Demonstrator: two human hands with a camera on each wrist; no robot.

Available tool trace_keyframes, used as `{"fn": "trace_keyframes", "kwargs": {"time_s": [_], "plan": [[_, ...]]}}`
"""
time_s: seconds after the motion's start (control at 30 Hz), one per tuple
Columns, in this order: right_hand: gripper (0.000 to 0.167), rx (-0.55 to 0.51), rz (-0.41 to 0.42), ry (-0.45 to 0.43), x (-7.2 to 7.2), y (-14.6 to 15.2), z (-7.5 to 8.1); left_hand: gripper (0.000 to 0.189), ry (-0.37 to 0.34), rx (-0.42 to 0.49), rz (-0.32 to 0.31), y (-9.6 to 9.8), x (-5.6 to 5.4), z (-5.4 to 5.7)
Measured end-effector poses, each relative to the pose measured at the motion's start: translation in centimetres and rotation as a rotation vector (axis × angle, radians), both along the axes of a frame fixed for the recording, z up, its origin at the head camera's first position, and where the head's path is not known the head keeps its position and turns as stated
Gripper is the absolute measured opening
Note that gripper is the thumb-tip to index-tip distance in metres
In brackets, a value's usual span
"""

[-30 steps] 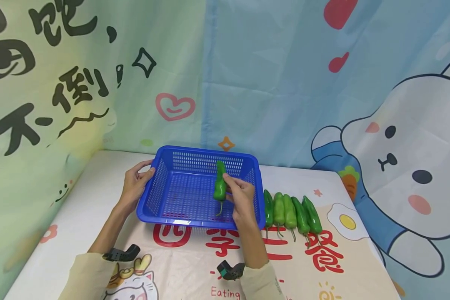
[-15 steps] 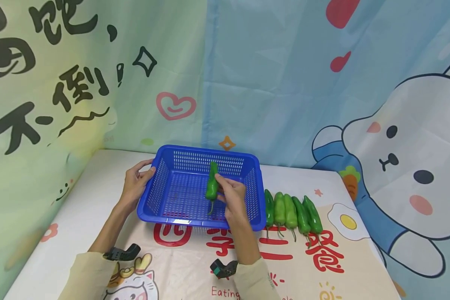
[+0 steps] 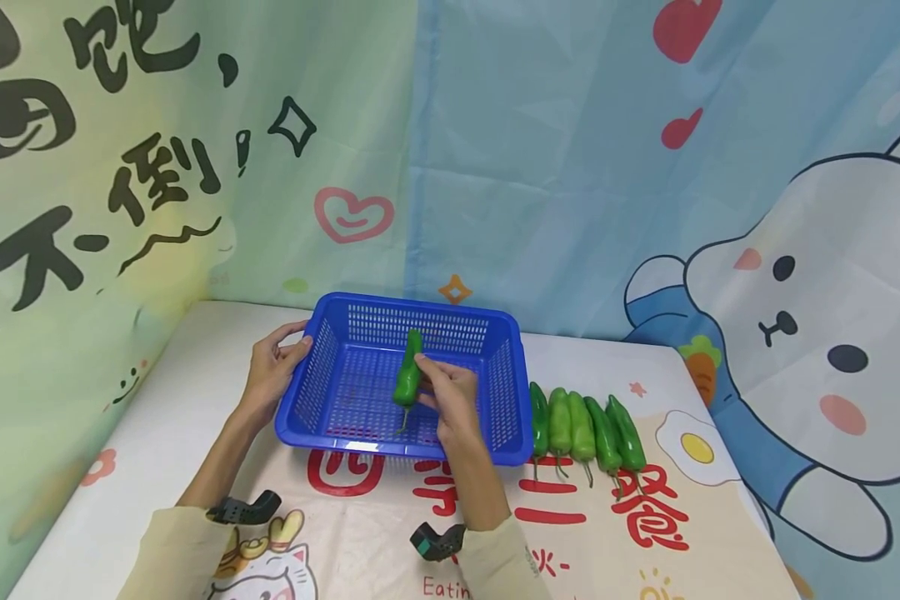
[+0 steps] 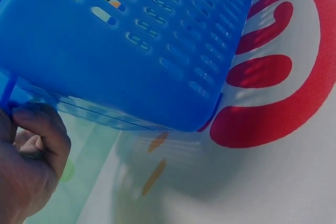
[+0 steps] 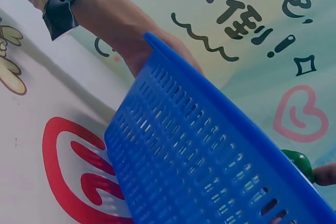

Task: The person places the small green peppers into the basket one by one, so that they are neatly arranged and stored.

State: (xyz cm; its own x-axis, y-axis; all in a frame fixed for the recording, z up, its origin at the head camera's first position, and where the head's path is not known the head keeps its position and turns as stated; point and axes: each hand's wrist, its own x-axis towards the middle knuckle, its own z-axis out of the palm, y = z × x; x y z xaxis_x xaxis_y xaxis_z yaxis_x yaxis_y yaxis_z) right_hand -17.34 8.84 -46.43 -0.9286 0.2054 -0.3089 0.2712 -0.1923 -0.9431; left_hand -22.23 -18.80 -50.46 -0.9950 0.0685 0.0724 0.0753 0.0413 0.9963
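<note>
A blue plastic basket [image 3: 360, 375] with slotted walls stands on the table in the head view. At its left end my left hand [image 3: 268, 372] grips the rim; the left wrist view shows curled fingers [image 4: 44, 129] at the basket's edge. Over the inside of the basket, my right hand [image 3: 456, 400] pinches a green pepper [image 3: 408, 371] between thumb and fingers, its stem end pointing down toward me. In the right wrist view the basket wall hides most of that hand, and only one end of the pepper [image 5: 299, 162] shows above the rim.
Several green peppers [image 3: 560, 423] lie in a row on the table, close against the right side of the basket. A printed cloth [image 3: 375, 542] covers the table's front part. Behind the table hangs a printed curtain [image 3: 525, 183].
My right hand has moved left across the basket with the pepper, which now leans a little more. The left hand and the basket have stayed in place.
</note>
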Motion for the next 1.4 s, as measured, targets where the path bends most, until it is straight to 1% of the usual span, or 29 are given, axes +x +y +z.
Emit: {"fn": "trace_keyframes", "kwargs": {"time_s": [0.17,0.4,0.53,0.67,0.8,0.9,1.1,1.3,1.4], "plan": [[0.040,0.022,0.014,-0.014,-0.1,-0.6,0.0,0.051,-0.001,0.005,0.000,-0.1,0.1,0.0],[0.038,0.035,0.073,-0.027,-0.4,-1.7,0.3,0.051,-0.007,0.009,-0.001,0.0,0.1,0.2],[0.036,0.042,0.089,-0.032,-0.6,-2.5,0.4,0.050,-0.007,0.017,-0.004,0.1,0.0,0.2],[0.033,0.032,0.079,-0.064,-0.8,-3.2,0.5,0.050,-0.011,0.027,-0.004,0.1,-0.1,0.2],[0.032,-0.027,0.056,-0.102,-0.9,-3.8,0.5,0.050,-0.012,0.020,-0.001,0.1,0.0,0.1],[0.033,-0.060,0.057,-0.122,-1.2,-4.1,0.6,0.050,-0.006,0.015,0.000,0.1,-0.1,0.0],[0.033,-0.052,0.074,-0.154,-1.5,-5.1,0.5,0.050,-0.004,0.006,0.005,0.0,-0.2,-0.2],[0.032,-0.055,0.064,-0.165,-2.0,-6.5,0.6,0.051,-0.014,0.018,0.004,0.0,-0.1,0.1],[0.031,-0.052,0.080,-0.178,-2.3,-7.3,0.7,0.051,-0.018,0.014,0.004,0.0,-0.1,0.2]]}}
